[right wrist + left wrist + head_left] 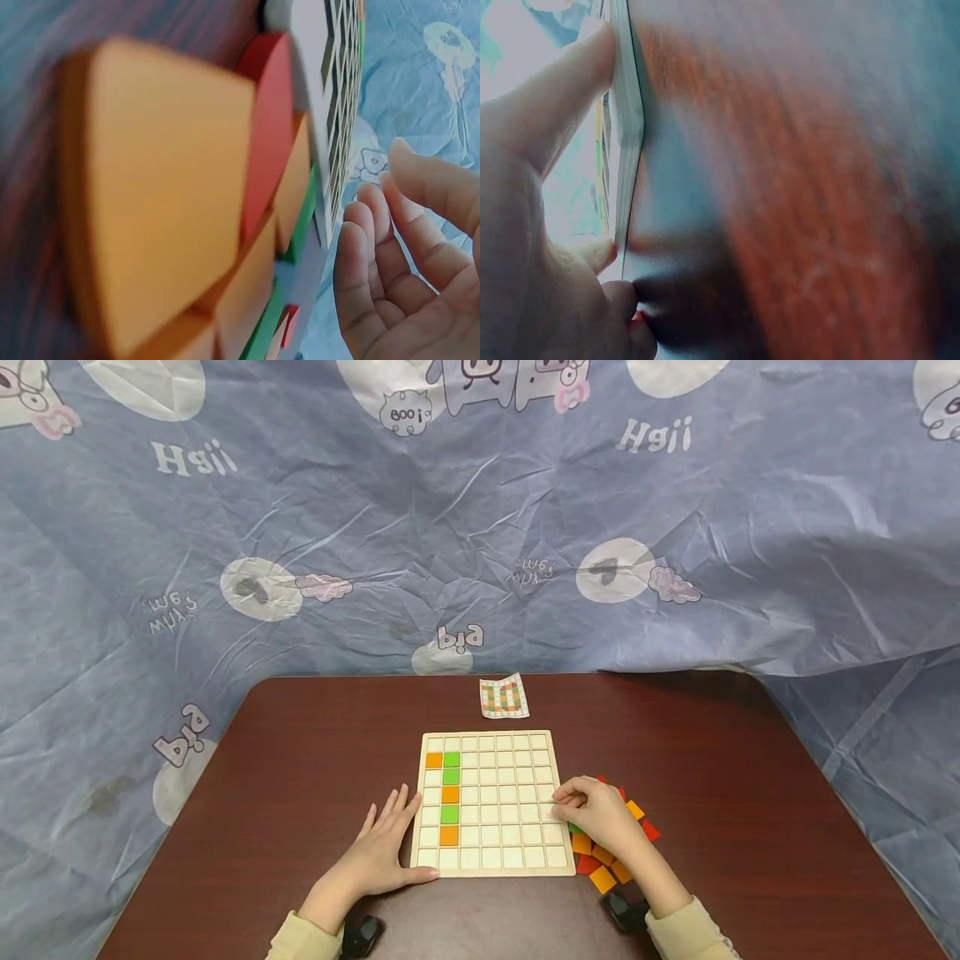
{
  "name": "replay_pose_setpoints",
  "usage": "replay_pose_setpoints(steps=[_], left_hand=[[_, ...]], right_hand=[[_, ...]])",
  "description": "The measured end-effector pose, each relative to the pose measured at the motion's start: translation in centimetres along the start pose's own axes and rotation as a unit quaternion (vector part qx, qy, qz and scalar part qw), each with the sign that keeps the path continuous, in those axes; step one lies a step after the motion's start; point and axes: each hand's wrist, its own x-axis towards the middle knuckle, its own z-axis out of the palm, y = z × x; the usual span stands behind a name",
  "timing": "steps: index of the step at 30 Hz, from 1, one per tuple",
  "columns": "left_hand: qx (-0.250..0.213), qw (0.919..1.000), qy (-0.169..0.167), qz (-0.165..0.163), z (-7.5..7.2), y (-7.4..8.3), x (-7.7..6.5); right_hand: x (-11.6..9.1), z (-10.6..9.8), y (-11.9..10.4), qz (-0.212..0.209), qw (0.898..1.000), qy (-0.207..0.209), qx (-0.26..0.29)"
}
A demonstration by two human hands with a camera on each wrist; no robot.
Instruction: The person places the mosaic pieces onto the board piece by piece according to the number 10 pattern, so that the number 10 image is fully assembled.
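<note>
A pale wooden grid board lies on the table, with several orange and green square tiles in its left columns, including an orange tile and a green tile. My left hand is spread at the board's left side, thumb on the near-left corner and fingertips along the edge. Over the board's right edge is my right hand, thumb and fingertips bent close together. No tile shows between its fingertips in the right wrist view. Loose tiles lie under and beside this hand, partly hidden by it.
Beyond the board's far edge lies a small paper card with a coloured grid pattern. The pile of orange, red and green tiles borders the board's right side. A patterned blue cloth hangs behind the dark wooden table.
</note>
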Motion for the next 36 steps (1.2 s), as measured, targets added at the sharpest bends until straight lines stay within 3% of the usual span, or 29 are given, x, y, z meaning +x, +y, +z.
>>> replay_pose_setpoints(steps=[11,20,36], left_hand=[[-0.008,1.0000,-0.005,-0.002,0.0,-0.1,-0.1],[-0.005,1.0000,-0.004,0.000,-0.1,0.0,-0.1],[0.001,1.0000,-0.001,-0.002,-0.1,0.0,-0.1]], right_hand=[[-0.7,-0.5,1.6,0.021,0.999,-0.021,-0.041],[-1.2,-0.9,1.6,-0.005,0.995,-0.036,-0.093],[-1.2,-1.3,1.5,0.018,0.995,-0.057,-0.079]])
